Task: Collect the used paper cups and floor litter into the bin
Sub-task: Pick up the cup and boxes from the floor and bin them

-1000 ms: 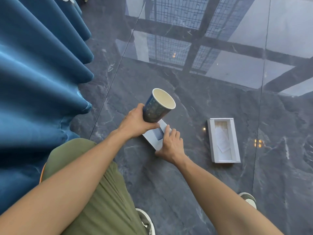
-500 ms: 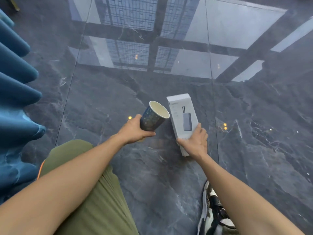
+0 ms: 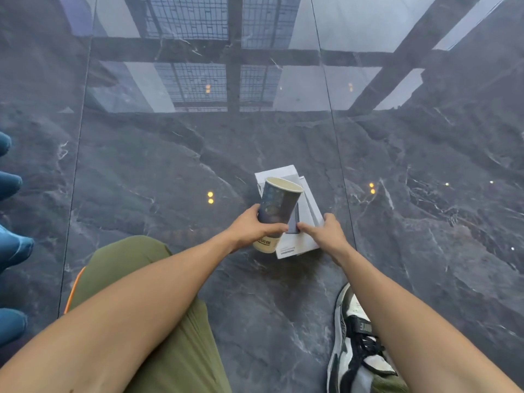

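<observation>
A dark blue patterned paper cup [image 3: 279, 207] with a cream inside is held upright, tilted slightly away, in my left hand [image 3: 252, 229], above the dark marble floor. Just right of it is a white cardboard box [image 3: 307, 222] with its tray part stacked with it, gripped at the near end by my right hand [image 3: 329, 236]. The cup overlaps the box's left side and hides part of it. Both hands nearly touch at the centre of the view. No bin is in view.
Glossy dark marble floor tiles [image 3: 170, 171] reflect a window grid at the top. Folds of a blue curtain [image 3: 11, 245] line the left edge. My knee in olive trousers [image 3: 158, 321] and a black-and-white sneaker [image 3: 354, 350] are near the bottom.
The right hand lifted the white box lid off the floor, carried it right and brought it onto the box tray. The cup moved in front of the box. The view turned away from the curtain.
</observation>
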